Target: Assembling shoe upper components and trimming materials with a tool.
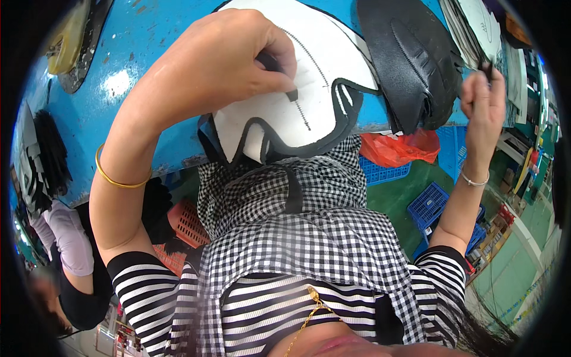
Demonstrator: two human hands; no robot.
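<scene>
Your left hand (223, 62) rested on the white shoe-upper panel (297, 89), with the fingers curled closed around a small dark strip (279, 68) pinched against the panel's surface. The panel lay on the blue table (131, 89), its black-edged lower border overhanging the table's near edge just above your checked apron (297, 232). A dotted stitch line ran across the white face of the panel, beside the strip.

Your right hand (483, 104) was raised well apart from the panel, to the right of the table edge. Its fingers were closed narrowly on a thin dark item (486, 68) held at the fingertips; what kind of item it was could not be told.

A stack of black shoe-upper pieces (410, 59) lay on the table just to the right of the white panel, between your two hands. A gold bangle (119, 178) sat on your left wrist and a thin silver bracelet (474, 180) on your right.

Below the table edge, a crumpled orange-red plastic bag (398, 149) sat beside blue slotted crates (431, 205) on the green floor. An orange-red slotted basket (187, 229) stood lower left, under the table. Another person's sleeve (71, 238), pale lilac, showed at the far left edge.
</scene>
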